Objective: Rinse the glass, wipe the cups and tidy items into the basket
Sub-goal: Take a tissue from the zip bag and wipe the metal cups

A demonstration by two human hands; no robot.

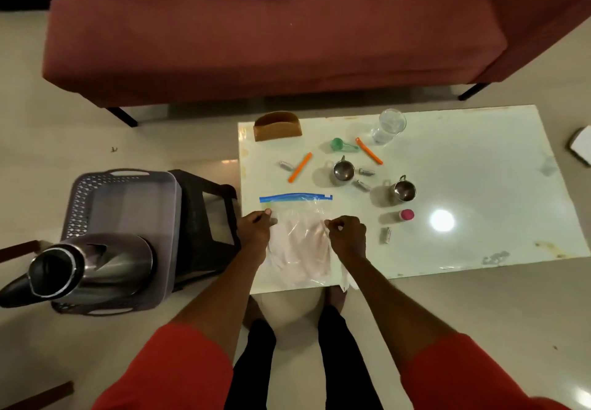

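- Two hands worked nearest you: your left hand (256, 227) and right hand (347, 236) each pinched a side of the clear zip-top plastic bag with a blue seal strip (297, 236), which lay flat at the near edge of the white glossy table (479, 185) with pale cloth or tissue inside.
- One grey perforated plastic basket (124, 217) sat left of the table, holding only a steel kettle (92, 265); tidying looked barely begun to me.
- Two small steel cups (343, 171) stood mid-table, seemingly unwiped.
- Two orange sticks (299, 167), one green scoop (340, 145) and one pink-capped bottle (406, 215) remained loose.
- One clear drinking glass (388, 126) stood farthest.
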